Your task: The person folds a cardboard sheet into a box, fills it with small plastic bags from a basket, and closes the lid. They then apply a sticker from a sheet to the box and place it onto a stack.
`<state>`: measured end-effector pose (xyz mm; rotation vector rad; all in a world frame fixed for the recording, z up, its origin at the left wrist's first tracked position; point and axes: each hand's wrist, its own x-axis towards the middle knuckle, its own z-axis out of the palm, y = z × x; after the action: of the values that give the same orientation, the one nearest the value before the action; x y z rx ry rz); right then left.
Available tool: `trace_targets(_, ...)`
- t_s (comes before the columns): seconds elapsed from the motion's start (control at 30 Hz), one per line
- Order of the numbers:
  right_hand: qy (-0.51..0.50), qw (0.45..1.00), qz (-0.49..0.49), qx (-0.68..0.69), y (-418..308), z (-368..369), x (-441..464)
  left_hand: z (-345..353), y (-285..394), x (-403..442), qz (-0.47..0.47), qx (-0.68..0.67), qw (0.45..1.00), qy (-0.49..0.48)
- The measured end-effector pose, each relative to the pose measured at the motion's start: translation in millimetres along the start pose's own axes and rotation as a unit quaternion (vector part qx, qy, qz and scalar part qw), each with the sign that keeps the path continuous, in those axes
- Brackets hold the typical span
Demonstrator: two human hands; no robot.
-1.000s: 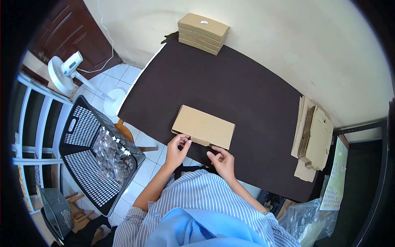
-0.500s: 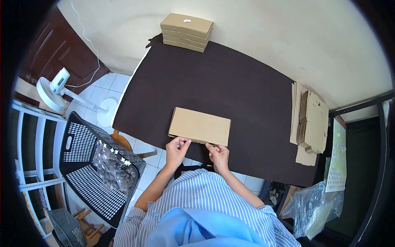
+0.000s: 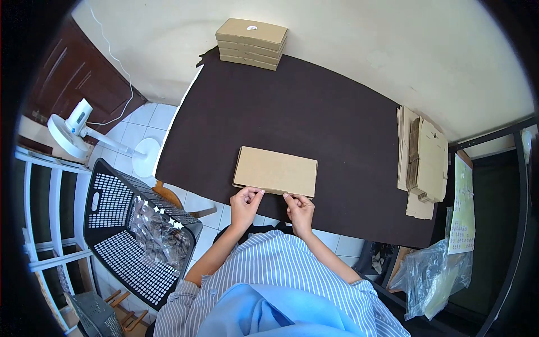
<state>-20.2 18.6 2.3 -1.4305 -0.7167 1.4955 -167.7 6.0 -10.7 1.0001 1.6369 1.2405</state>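
A flat, closed cardboard box [image 3: 276,170] lies on the dark tabletop near its front edge. My left hand [image 3: 245,203] pinches the box's near edge, left of its middle, with thumb and index finger together. On the same edge, a little further right, my right hand [image 3: 300,210] has its thumb and fingertips closed at the front flap. Both hands touch the box only along this near side. The underside of the flap is hidden from view.
Several similar boxes are stacked [image 3: 251,44] at the table's back left. Flattened cardboard blanks [image 3: 428,160] pile up at the right edge. A black crate [image 3: 143,230] with plastic-wrapped items and a white fan [image 3: 147,157] stand left of the table. Plastic bags [image 3: 438,283] hang at right.
The view has shifted slightly. Both hands stay at the near edge of the box, with little visible change in their grip.
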Motion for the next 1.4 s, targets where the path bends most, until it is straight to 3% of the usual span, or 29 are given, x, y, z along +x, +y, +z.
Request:
trace_targets(0.83, 0.014, 0.996, -0.074, -0.043, 20.1, -2.6, 5.4, 3.4, -5.9, -0.3, 0.025, 0.014, 0.999, 0.023)
trace_targets(1.03, 0.029, 0.995, -0.070, -0.062, 19.2, -2.9, 4.9, 1.1, -6.8, -4.5, 0.021, -0.043, 0.998, 0.040)
trace_targets(1.1, 0.028, 0.994, -0.081, -0.069, 21.0, -3.1, 5.7, -13.3, 9.1, -4.1, 0.267, 0.181, 0.945, 0.057)
trace_targets(1.13, 0.029, 0.994, -0.081, -0.068, 21.2, -3.2, 5.9, -18.4, 18.2, -0.5, 0.340, 0.237, 0.910, 0.033)
trace_targets(1.17, 0.026, 0.995, -0.079, -0.063, 21.0, -2.9, 5.9, -21.0, 25.8, 4.3, 0.340, 0.237, 0.910, 0.031)
trace_targets(1.23, 0.023, 0.995, -0.078, -0.059, 20.8, -3.4, 5.2, -23.1, 35.2, 12.8, 0.414, 0.319, 0.852, -0.023)
trace_targets(1.4, 0.030, 0.998, -0.031, -0.047, 6.2, -2.4, -3.4, -23.8, 16.5, 24.0, 0.429, 0.319, 0.842, -0.068)
